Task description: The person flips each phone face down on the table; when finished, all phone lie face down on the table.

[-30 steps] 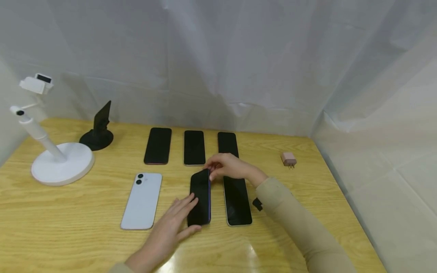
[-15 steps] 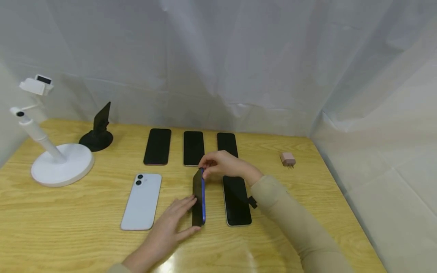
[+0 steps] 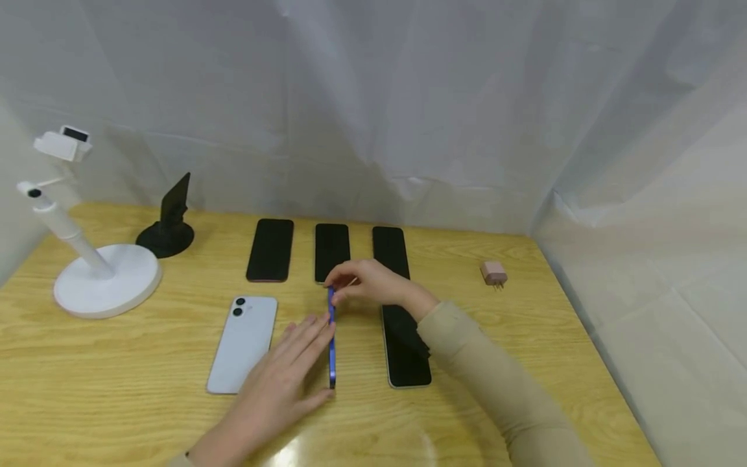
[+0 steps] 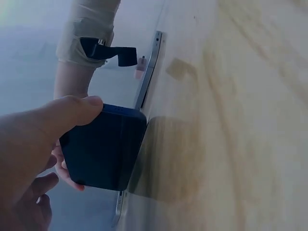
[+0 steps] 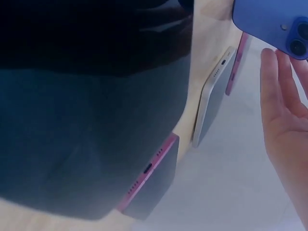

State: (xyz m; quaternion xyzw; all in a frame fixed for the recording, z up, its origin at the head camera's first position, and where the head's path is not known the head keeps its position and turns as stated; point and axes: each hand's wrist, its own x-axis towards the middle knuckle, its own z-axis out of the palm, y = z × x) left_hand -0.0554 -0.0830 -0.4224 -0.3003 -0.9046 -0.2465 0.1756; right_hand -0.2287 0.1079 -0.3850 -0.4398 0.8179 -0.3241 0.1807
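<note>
A blue phone (image 3: pixel 332 353) stands on its long side edge at the middle of the table, its narrow blue side facing up. My right hand (image 3: pixel 370 283) pinches its far end between thumb and fingers. Straight fingers of my left hand (image 3: pixel 274 389) rest against the phone's left side, and the left thumb is at its near end. In the left wrist view that thumb touches a corner of the phone's dark front (image 4: pixel 103 149). The right wrist view shows the phone's blue back (image 5: pixel 262 24), with camera lenses near the right fingers.
A white phone (image 3: pixel 242 344) lies back up at left. A dark-screened phone (image 3: pixel 403 344) lies at right, and three others form a back row, including a middle phone (image 3: pixel 332 250). Beyond are a white stand (image 3: pixel 125 279), a black stand (image 3: pixel 169 237) and a pink plug adapter (image 3: pixel 494 272).
The blue phone has turned from leaning with its screen visible to standing on edge, shifting left. My right hand has moved left with it; the left fingers have moved up along its side.
</note>
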